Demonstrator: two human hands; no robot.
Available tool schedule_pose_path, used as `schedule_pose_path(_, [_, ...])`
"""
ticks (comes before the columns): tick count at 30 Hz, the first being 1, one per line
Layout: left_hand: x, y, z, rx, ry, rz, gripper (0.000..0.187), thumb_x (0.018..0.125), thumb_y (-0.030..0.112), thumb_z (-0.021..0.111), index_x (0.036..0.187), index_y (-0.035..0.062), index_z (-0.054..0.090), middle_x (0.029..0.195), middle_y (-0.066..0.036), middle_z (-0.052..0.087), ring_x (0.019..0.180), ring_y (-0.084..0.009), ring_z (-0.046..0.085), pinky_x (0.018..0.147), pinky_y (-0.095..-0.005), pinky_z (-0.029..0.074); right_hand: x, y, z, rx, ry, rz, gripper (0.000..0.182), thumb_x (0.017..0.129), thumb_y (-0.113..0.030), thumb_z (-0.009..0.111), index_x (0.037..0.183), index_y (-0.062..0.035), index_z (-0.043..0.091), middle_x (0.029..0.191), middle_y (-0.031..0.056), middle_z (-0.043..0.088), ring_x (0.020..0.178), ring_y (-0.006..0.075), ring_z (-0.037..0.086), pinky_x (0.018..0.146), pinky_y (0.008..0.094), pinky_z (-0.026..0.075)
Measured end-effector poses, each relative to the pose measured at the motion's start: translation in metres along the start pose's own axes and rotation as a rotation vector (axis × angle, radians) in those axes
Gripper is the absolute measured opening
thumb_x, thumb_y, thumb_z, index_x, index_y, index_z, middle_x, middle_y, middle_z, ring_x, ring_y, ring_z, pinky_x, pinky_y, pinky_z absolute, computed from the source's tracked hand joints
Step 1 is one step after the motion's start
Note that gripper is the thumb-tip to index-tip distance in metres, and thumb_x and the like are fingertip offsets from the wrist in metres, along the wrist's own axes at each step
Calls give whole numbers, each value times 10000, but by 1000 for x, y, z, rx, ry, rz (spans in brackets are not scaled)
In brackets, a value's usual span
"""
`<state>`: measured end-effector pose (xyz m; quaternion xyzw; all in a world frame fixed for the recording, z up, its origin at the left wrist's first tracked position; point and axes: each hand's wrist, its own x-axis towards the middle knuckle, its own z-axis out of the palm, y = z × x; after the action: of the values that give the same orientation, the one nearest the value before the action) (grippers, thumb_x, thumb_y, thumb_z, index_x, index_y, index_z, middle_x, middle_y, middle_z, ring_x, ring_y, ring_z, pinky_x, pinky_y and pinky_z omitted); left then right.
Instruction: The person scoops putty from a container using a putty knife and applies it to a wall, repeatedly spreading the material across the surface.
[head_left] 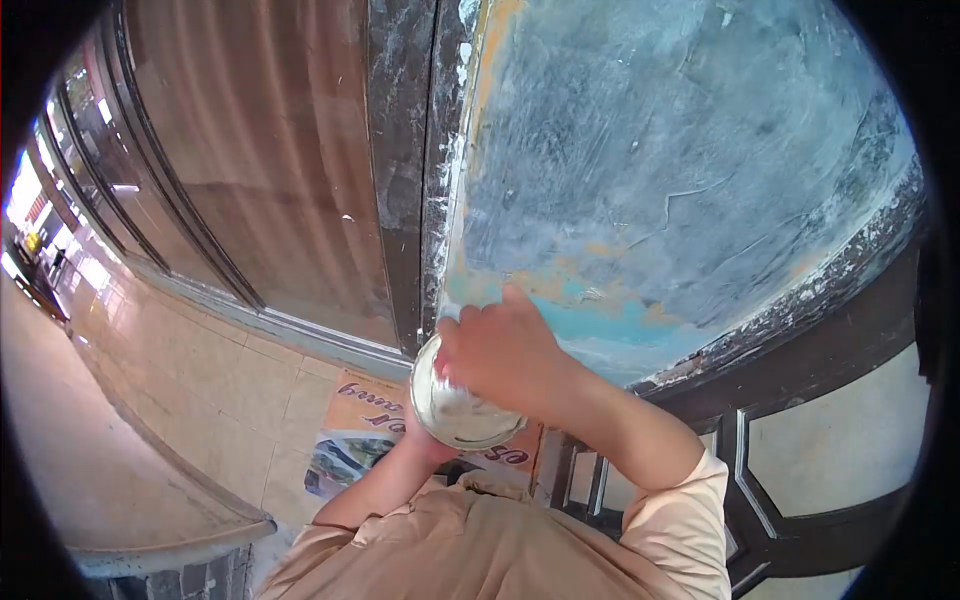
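Note:
A round, whitish container (428, 398), smeared with pale material on the inside, is held in front of my body. My left hand (428, 440) grips it from below and the left side, its fingers mostly hidden behind the container. Over the container's far right rim is my right hand (505, 350), with curled fingers and the thumb side up. What the right hand holds, if anything, is hidden by the hand itself. Just beyond it stands a wall panel (620, 180) with patchy grey-blue coating and bare turquoise and orange spots near its bottom.
A dark frame strip (405, 170) with white smears borders the panel on the left, beside glass doors (260, 180) with a brown curtain behind. Printed cardboard (350, 440) lies on the tiled floor (220, 370). Dark lattice woodwork (760, 470) is at right, a curved ledge (170, 480) at lower left.

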<state>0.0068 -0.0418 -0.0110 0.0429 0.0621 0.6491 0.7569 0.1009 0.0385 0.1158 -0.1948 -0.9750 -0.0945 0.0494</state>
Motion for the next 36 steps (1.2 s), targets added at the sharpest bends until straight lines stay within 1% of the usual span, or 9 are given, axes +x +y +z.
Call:
schedule_pose_path(6, [2,-4,-7,34,-147,56,499,1017,452,313,1442,210,413,1416,2,480,1362,-220,433,1133,-439,350,-6,22,-18,-41,152,137,275,781,-342,750,886,-116,634,729,49,609,653,237,648,755,411,381])
schedule_pose_path(8, [2,-3,-24,-239,-322,18,681,975,546,270,1538,167,331,1533,-67,403,1401,-297,403,1159,-512,311,-9,17,-12,3,88,24,261,762,-325,770,858,-123,635,720,43,608,640,234,635,749,399,385])
schedule_pose_path(12, [1,7,-24,-50,0,17,690,972,560,292,1526,155,362,1543,-97,407,1390,-320,421,1160,-531,311,-11,38,-17,-58,259,122,259,748,-306,785,846,-123,630,722,37,606,674,237,645,737,401,388])
schedule_pose_path(17, [-8,22,-26,56,9,74,678,986,542,325,1504,108,383,1508,-129,449,1361,-335,459,1138,-536,363,-17,43,-29,144,352,114,211,741,-229,784,826,-139,614,722,36,597,653,218,634,704,379,381])
schedule_pose_path(23, [-16,47,-45,32,-3,82,666,999,543,303,1491,105,402,1495,-127,466,1335,-333,489,1118,-528,393,-39,48,27,306,358,409,215,795,-218,770,950,-136,646,921,19,651,802,238,649,736,391,398])
schedule_pose_path(25, [-17,56,-39,225,66,106,680,992,571,300,1497,127,401,1508,-116,454,1352,-328,472,1117,-533,389,-46,45,60,415,407,512,223,796,-215,774,950,-122,642,925,30,655,800,253,649,729,399,410])
schedule_pose_path(30, [-25,78,-48,161,77,-9,698,977,607,302,1502,158,399,1524,-101,437,1365,-332,455,1108,-546,387,-58,34,162,569,472,798,244,816,-197,782,961,-73,630,897,63,649,755,262,630,692,385,462])
schedule_pose_path(32, [-26,89,-52,109,61,-2,699,975,608,310,1496,152,405,1511,-101,452,1359,-329,461,1101,-545,395,-58,26,196,760,583,1008,221,840,-171,782,936,-50,623,782,58,619,664,148,544,609,300,456])
schedule_pose_path(36, [-29,111,-51,290,87,71,684,981,591,309,1488,144,413,1492,-101,472,1344,-329,479,1088,-544,413,-43,14,233,919,715,1200,256,850,-201,773,982,-33,632,787,78,649,668,154,554,648,289,473])
